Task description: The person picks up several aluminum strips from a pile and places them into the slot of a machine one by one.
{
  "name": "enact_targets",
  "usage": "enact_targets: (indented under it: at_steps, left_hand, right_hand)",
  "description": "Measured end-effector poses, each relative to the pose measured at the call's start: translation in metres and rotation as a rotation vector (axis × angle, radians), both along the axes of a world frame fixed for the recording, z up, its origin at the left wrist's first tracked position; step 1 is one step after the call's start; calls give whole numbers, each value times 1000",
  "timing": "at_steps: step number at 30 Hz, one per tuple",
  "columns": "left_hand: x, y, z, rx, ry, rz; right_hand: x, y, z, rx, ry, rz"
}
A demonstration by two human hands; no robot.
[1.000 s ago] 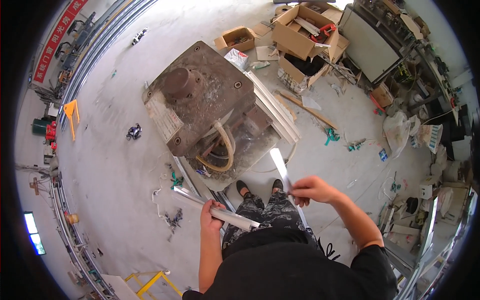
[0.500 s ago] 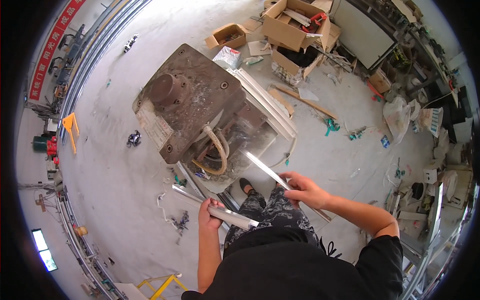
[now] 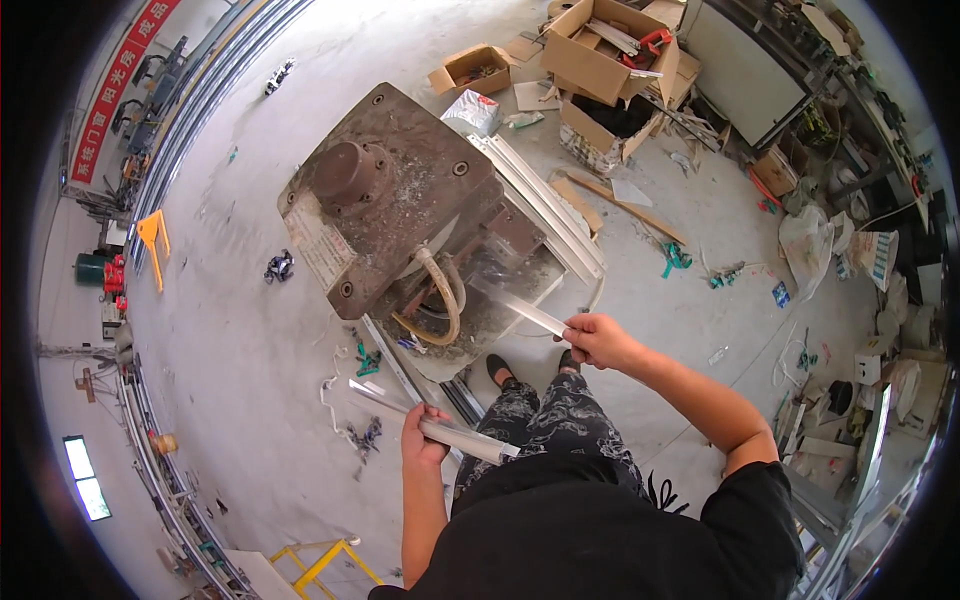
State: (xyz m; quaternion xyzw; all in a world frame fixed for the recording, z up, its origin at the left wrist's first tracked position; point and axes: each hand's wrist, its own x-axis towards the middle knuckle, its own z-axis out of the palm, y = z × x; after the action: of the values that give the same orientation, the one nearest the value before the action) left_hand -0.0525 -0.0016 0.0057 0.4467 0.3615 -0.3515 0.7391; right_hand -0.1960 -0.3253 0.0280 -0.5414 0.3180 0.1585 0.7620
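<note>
In front of me stands a grimy brown machine [image 3: 415,185] with a round cap on top and a looped hose at its near side. My right hand [image 3: 600,341] is closed round the near end of a thin silvery metal strip [image 3: 530,312]. The strip's far end reaches into the machine's working area, where its tip is hard to make out. At my waist, my left hand [image 3: 425,434] grips several long silvery metal profiles [image 3: 468,439] bundled together. They slant from my belly out to the far left, apart from the machine.
Pale long profiles [image 3: 535,205] lean along the machine's right side. Beyond it are open cardboard boxes [image 3: 600,60], with a wooden strip [image 3: 625,208] on the floor. Clutter lines the right wall; a yellow frame [image 3: 325,565] stands at the lower left. Green scraps [image 3: 676,260] litter the floor.
My right hand has moved forward with its strip, farther toward the machine. The left hand still holds its bundle, nearly unmoved. The whole view has shifted slightly.
</note>
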Motion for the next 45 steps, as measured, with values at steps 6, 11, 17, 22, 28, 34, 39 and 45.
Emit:
enact_targets:
  at_steps: [6, 11, 17, 22, 28, 34, 39, 45]
  left_hand:
    - [-5, 6, -20, -56, 2, -13]
    - [-13, -8, -16, -11, 4, -18]
    - [-15, -23, -4, -31, -16, -10]
    - [-5, -20, 1, -75, -126, 2]
    - [38, -22, 12, -293, -132, 103]
    - [83, -6, 21, -185, -222, -37]
    - [97, -12, 26, -194, -281, -116]
    - [90, -11, 27, -276, -309, -104]
  right_hand:
    - [2, 17, -10, -3, 11, -55]
    - [9, 66, -32, -186, -119, -281]
    - [27, 78, -27, -191, -118, -340]
    - [27, 66, -25, -92, -45, -261]
    - [26, 67, -32, -53, -45, -302]
    - [31, 69, -18, -109, 50, -304]
    - [25, 64, -16, -73, 47, -306]
    - [28, 63, -12, 3, 53, -303]
